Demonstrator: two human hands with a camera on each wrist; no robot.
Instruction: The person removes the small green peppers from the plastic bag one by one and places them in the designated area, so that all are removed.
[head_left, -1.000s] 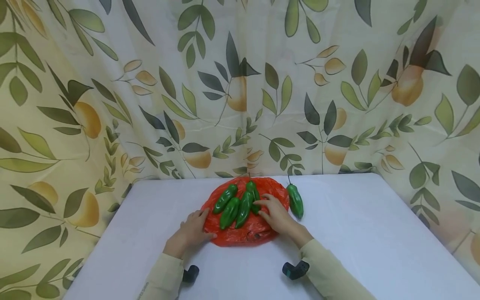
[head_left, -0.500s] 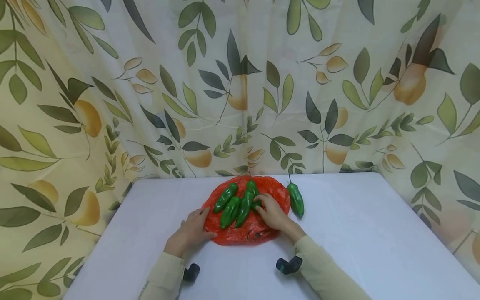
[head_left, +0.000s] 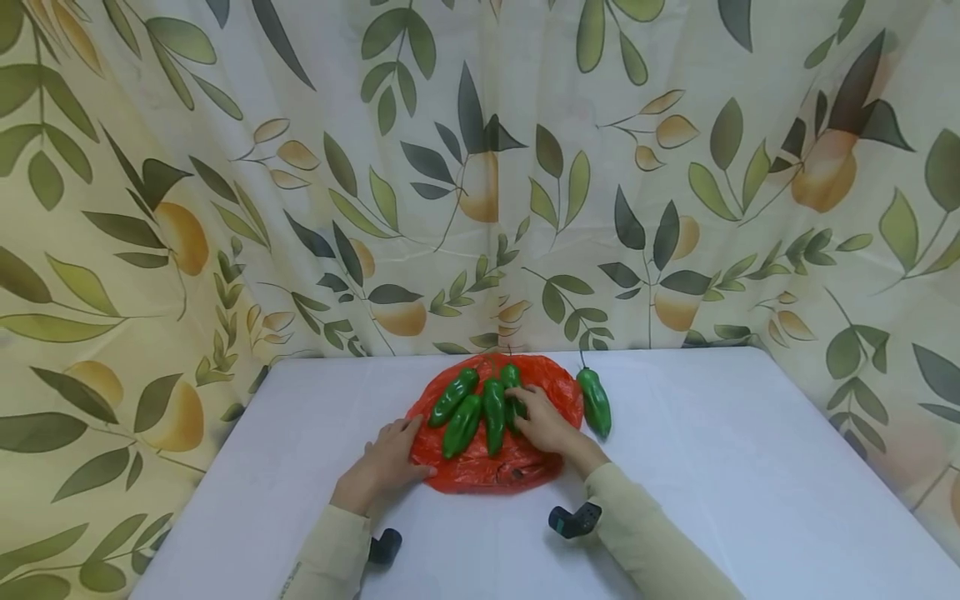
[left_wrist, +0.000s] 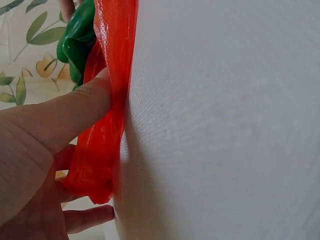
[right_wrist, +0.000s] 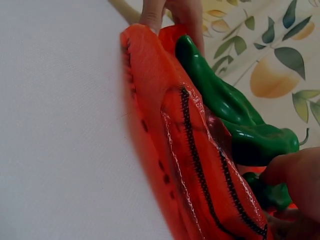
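Several glossy green peppers (head_left: 462,427) lie side by side on a crumpled red plastic bag (head_left: 498,477) at the table's far side. My right hand (head_left: 551,423) pinches the rightmost pepper (head_left: 512,377) on the bag between thumb and fingers, partly covering it. In the right wrist view, my thumb (right_wrist: 300,172) lies against that pepper (right_wrist: 272,196). My left hand (head_left: 384,464) holds the bag's left edge. The left wrist view has the thumb on the near side of the bag (left_wrist: 95,155) and the fingers on the other side.
One more green pepper (head_left: 595,404) lies on the white table (head_left: 697,467) just right of the bag. A leaf-and-fruit patterned curtain (head_left: 555,208) hangs behind the table and along both sides. A black device is on each wrist.
My right hand has shifted slightly left and closed around the rightmost pepper. The pepper beside it has turned from slanting to nearly straight. My left hand stays at the bag's edge.
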